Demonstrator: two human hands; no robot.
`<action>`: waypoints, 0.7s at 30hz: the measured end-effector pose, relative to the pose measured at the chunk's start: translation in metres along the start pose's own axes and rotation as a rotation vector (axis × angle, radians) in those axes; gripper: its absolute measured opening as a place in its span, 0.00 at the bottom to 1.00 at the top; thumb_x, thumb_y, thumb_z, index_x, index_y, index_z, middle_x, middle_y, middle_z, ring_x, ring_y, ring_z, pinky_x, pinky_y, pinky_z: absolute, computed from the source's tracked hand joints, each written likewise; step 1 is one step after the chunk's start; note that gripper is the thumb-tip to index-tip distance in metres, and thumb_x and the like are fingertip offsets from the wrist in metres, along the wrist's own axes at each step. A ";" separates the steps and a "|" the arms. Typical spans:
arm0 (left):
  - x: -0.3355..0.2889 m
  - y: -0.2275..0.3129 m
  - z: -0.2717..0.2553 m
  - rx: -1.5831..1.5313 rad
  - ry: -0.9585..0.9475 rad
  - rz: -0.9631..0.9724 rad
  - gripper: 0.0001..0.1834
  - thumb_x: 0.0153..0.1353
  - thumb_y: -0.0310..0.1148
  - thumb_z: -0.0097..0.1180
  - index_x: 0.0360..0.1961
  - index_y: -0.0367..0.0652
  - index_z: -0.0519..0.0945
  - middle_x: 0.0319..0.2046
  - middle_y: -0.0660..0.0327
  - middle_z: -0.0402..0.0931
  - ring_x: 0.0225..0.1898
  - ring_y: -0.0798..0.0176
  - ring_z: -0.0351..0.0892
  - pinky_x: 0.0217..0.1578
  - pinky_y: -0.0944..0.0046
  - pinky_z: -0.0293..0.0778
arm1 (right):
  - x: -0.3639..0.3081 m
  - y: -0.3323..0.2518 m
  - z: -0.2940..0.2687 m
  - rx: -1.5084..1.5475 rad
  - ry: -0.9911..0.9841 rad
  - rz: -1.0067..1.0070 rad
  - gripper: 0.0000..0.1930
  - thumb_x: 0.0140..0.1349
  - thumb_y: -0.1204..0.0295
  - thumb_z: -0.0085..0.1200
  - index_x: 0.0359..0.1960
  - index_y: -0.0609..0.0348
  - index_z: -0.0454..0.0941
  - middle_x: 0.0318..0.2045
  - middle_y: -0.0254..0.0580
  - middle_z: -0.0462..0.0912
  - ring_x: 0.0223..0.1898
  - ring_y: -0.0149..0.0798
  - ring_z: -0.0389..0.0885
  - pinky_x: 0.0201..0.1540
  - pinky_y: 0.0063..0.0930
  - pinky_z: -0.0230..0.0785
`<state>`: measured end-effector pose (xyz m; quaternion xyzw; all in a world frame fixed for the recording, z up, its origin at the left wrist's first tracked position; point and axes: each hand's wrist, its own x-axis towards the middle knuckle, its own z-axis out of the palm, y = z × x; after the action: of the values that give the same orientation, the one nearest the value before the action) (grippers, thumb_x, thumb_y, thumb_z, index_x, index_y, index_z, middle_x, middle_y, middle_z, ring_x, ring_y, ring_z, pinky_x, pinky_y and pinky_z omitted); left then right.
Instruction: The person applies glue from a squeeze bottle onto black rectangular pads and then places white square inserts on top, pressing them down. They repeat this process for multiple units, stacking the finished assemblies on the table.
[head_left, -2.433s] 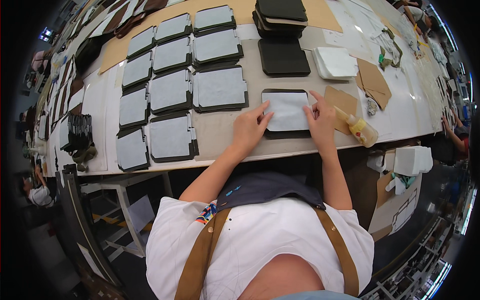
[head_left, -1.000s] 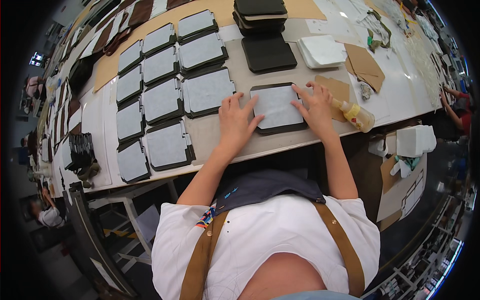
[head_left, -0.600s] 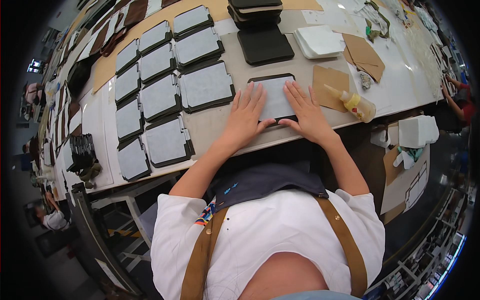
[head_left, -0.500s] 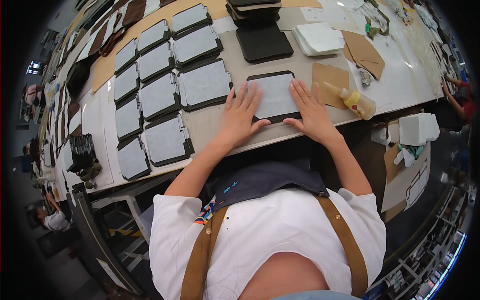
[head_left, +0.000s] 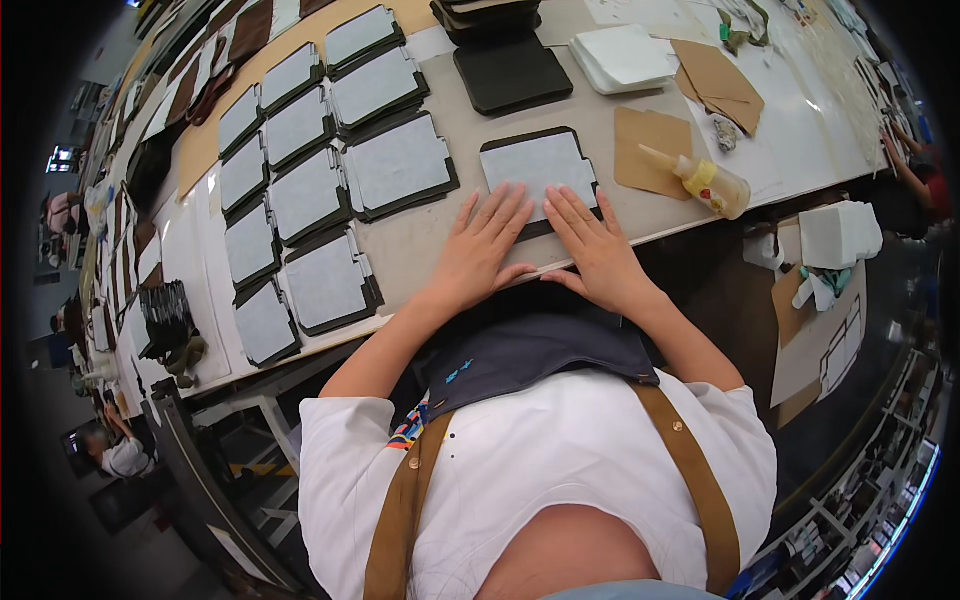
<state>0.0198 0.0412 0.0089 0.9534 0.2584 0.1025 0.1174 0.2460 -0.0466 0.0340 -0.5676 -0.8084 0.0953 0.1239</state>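
Observation:
A dark panel faced with a pale grey sheet [head_left: 534,164] lies flat near the table's front edge. My left hand [head_left: 482,245] rests palm down, its fingertips at the panel's lower left part. On the lower right part lie the fingers of my right hand [head_left: 597,248], also flat and stretched out. Both thumbs point inward toward each other at the table edge. Neither hand grasps anything. Both hands cover part of the panel's near side. To the left stand rows of similar stacked panels [head_left: 400,163] with grey faces and dark rims.
Beyond the panel sit black pieces [head_left: 512,78], with a taller stack behind. A white sheet stack [head_left: 622,58], brown cards [head_left: 652,150] and a yellowish squeeze bottle [head_left: 718,190] lie to the right. Black strips [head_left: 168,315] bunch at the far left. Other people are at both sides.
Both hands have slid toward me, from the panel's sides onto its near part. My right hand has also shifted left. The whole view has shifted slightly.

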 end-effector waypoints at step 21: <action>-0.024 -0.003 -0.001 -0.170 0.465 -0.345 0.18 0.65 0.28 0.58 0.57 0.47 0.82 0.67 0.53 0.69 0.73 0.43 0.57 0.68 0.45 0.55 | 0.044 0.034 -0.009 0.252 0.135 -0.097 0.14 0.51 0.70 0.71 0.37 0.52 0.79 0.39 0.33 0.77 0.50 0.40 0.75 0.75 0.51 0.41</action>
<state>-0.0019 0.0312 0.0059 0.8331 0.4271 0.3178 0.1500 0.2648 0.0060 0.0362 -0.5130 -0.8062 0.1515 0.2526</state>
